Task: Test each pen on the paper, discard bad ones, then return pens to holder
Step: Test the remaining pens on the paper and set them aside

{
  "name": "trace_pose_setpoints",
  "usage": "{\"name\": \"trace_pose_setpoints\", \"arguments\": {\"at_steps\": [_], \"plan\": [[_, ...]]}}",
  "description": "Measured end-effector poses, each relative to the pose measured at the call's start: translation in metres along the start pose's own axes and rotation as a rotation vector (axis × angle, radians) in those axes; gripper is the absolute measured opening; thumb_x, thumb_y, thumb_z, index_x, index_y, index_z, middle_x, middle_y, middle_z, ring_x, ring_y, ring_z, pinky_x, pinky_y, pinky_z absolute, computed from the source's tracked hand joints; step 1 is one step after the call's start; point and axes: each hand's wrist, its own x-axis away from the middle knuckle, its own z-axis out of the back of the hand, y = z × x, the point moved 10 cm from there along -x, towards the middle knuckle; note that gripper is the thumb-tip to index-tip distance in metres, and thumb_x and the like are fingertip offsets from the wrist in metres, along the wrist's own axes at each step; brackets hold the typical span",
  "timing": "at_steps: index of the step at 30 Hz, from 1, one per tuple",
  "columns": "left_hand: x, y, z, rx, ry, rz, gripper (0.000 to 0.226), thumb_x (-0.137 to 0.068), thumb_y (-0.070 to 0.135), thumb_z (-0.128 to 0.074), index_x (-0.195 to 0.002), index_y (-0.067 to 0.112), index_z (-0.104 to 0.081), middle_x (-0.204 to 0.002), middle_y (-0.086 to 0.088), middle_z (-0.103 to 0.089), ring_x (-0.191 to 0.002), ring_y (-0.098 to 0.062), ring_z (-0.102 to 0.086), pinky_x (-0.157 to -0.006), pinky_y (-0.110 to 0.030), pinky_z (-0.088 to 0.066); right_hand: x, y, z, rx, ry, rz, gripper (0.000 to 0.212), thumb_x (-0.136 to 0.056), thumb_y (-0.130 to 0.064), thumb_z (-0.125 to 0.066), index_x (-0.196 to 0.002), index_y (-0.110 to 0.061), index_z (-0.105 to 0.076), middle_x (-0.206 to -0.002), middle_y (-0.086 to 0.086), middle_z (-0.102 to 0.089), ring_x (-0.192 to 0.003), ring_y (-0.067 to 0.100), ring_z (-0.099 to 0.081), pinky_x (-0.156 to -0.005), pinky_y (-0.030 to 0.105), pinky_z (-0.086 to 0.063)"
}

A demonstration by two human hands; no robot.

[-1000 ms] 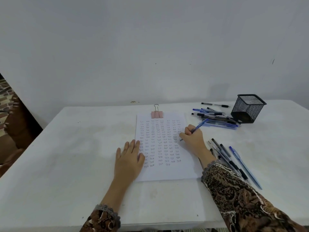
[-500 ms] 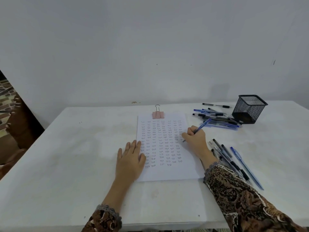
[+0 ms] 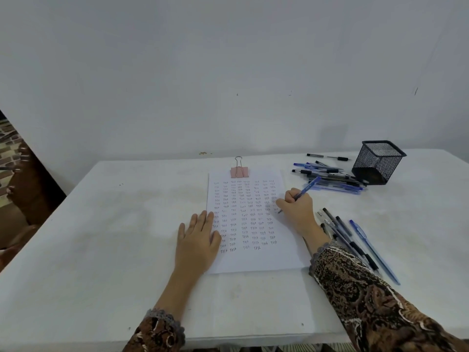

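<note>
A: Step in hand?

B: Testing. The right hand (image 3: 297,209) grips a blue pen (image 3: 307,187), fingers (image 3: 289,196) curled round the barrel, tip down at the paper's (image 3: 253,260) right margin. The left hand (image 3: 198,242) lies flat, fingers straight, pressing the sheet's left edge.

A: The other pens?

B: A heap of pens (image 3: 330,179) lies far right, against the mesh holder (image 3: 378,161). No pen shows above the holder's rim. A row of pens (image 3: 355,246) lies near right, just beside the sleeve. Which lot is tested, I cannot tell.

A: Next move?

B: Judgement: read the mark, sort this pen, pick up another. Written rows cover most of the sheet, so fresh marks belong in the near strip.

A: Room?

B: Most lies left on the worktop (image 3: 101,224). The right is crowded, and the sleeve could sweep the near row towards the edge.
</note>
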Motion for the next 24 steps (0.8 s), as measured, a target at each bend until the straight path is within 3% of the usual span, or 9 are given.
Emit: {"name": "trace_pose_setpoints", "arguments": {"at_steps": [10,12,15,17,20,22,24], "plan": [[-0.001,0.000,-0.001,-0.017,-0.029,0.002,0.092,-0.064,0.052,0.014,-0.147,0.024,-0.012,-0.155,0.006,-0.011,-0.143,-0.013,-0.005,-0.115,-0.038,0.000,0.001,0.002,-0.001,-0.004,0.011,-0.004,0.049,-0.071,0.016,-0.052,-0.051,-0.017,-0.023,-0.059,-0.004,-0.026,-0.048,0.004,-0.024,-0.052,0.015,-0.027],[-0.001,0.000,-0.001,-0.012,-0.036,0.004,0.092,-0.063,0.052,0.014,-0.147,0.024,-0.012,-0.155,0.006,-0.011,-0.143,-0.013,-0.005,-0.115,-0.038,0.000,0.000,0.006,0.002,-0.100,0.033,-0.049,0.049,-0.075,0.015,-0.052,-0.051,-0.019,-0.026,-0.054,-0.005,-0.027,-0.044,0.004,-0.025,-0.048,0.014,-0.028],[-0.001,0.000,-0.001,-0.020,-0.047,0.006,0.092,-0.063,0.051,0.015,-0.147,0.024,-0.011,-0.155,0.006,-0.010,-0.143,-0.013,-0.004,-0.115,-0.038,0.000,0.003,0.007,0.003,-0.348,0.043,-0.117,0.046,-0.094,-0.012,-0.050,-0.051,-0.018,-0.037,-0.044,-0.005,-0.036,-0.035,0.005,-0.029,-0.037,0.017,-0.027],[0.000,0.000,-0.001,-0.011,-0.053,0.008,0.093,-0.062,0.052,0.015,-0.147,0.023,-0.011,-0.155,0.006,-0.010,-0.143,-0.013,-0.004,-0.115,-0.038,0.001,0.011,-0.004,-0.005,-0.279,-0.021,-0.111,0.041,-0.101,-0.034,-0.033,-0.064,-0.021,-0.046,-0.041,-0.004,-0.039,-0.032,0.007,-0.031,-0.037,0.020,-0.028],[0.000,0.001,0.000,-0.005,-0.058,0.007,0.094,-0.062,0.052,0.015,-0.147,0.023,-0.011,-0.155,0.005,-0.010,-0.143,-0.014,-0.004,-0.115,-0.038,0.001,0.025,-0.011,-0.016,-0.205,-0.071,-0.087,0.029,-0.102,-0.036,-0.021,-0.094,-0.022,-0.045,-0.037,-0.006,-0.039,-0.032,0.009,-0.030,-0.038,0.022,-0.029],[0.001,0.001,0.000,-0.020,-0.062,0.005,0.094,-0.062,0.052,0.016,-0.147,0.023,-0.010,-0.156,0.005,-0.009,-0.143,-0.014,-0.003,-0.115,-0.038,0.000,0.032,-0.005,-0.011,-0.340,-0.003,-0.153,0.026,-0.103,-0.027,-0.026,-0.098,-0.013,-0.047,-0.039,-0.007,-0.041,-0.035,0.009,-0.035,-0.039,0.021,-0.032],[0.001,0.002,0.000,-0.020,-0.064,0.004,0.094,-0.062,0.052,0.016,-0.147,0.023,-0.009,-0.156,0.005,-0.008,-0.143,-0.013,-0.003,-0.115,-0.038,0.001,0.038,0.010,-0.011,-0.704,0.058,-0.296,0.024,-0.102,-0.022,-0.032,-0.095,-0.011,-0.052,-0.045,-0.006,-0.047,-0.039,0.009,-0.041,-0.042,0.019,-0.039]]}}
